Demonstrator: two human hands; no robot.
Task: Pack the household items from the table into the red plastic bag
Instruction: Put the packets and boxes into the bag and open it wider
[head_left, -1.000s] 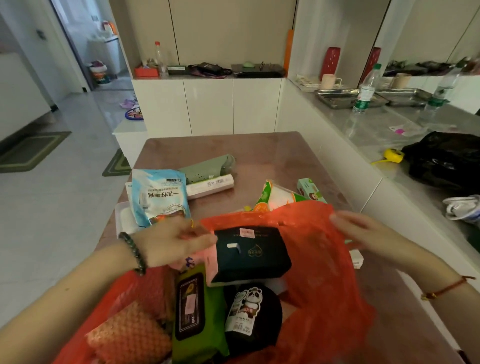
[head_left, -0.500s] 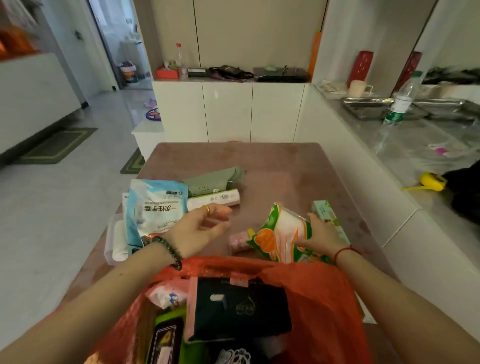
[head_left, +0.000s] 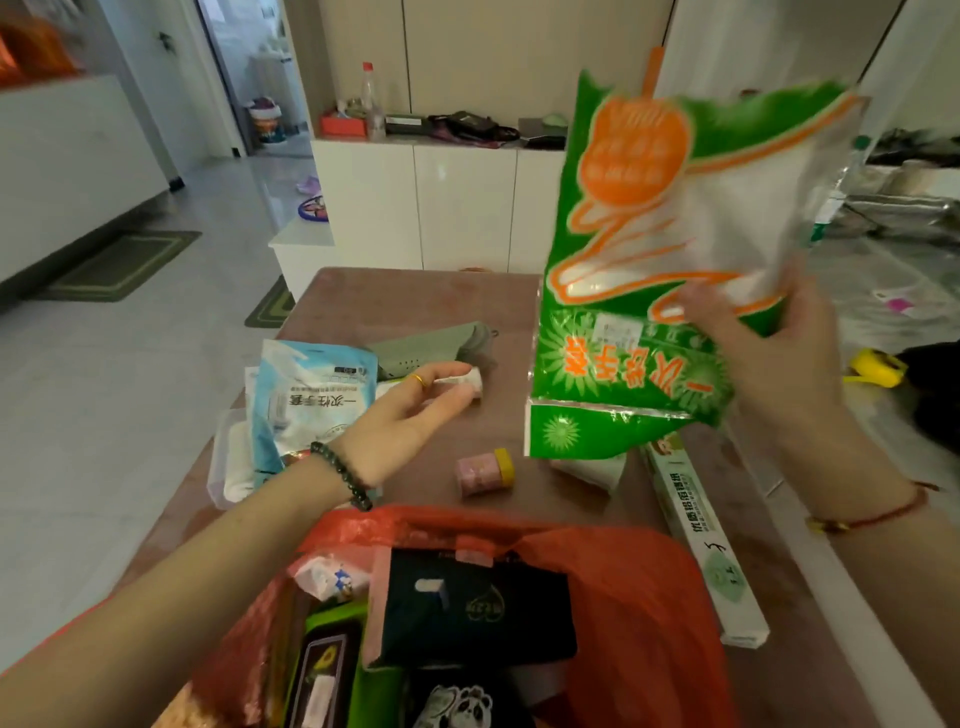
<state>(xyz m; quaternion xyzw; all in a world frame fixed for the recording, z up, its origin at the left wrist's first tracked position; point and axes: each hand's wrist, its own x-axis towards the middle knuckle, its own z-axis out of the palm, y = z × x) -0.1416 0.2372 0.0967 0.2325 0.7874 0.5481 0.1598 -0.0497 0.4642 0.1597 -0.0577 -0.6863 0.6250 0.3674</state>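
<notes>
The red plastic bag lies open at the near table edge, holding a dark pouch, a green wipes pack and a panda-print item. My right hand grips a green, orange and white glove packet, lifted high above the table. My left hand hovers with loose fingers over a white tube, holding nothing. On the table lie a light-blue packet, a grey-green pouch, a small pink jar with a yellow lid and a long foil box.
The brown table stands beside a grey counter on the right with a yellow tape measure. White cabinets with clutter on top are behind. A clear plastic box sits under the blue packet at the table's left edge.
My right hand has picked up the green glove packet from the table and raised it high. My left hand has moved slightly forward over the white tube.
</notes>
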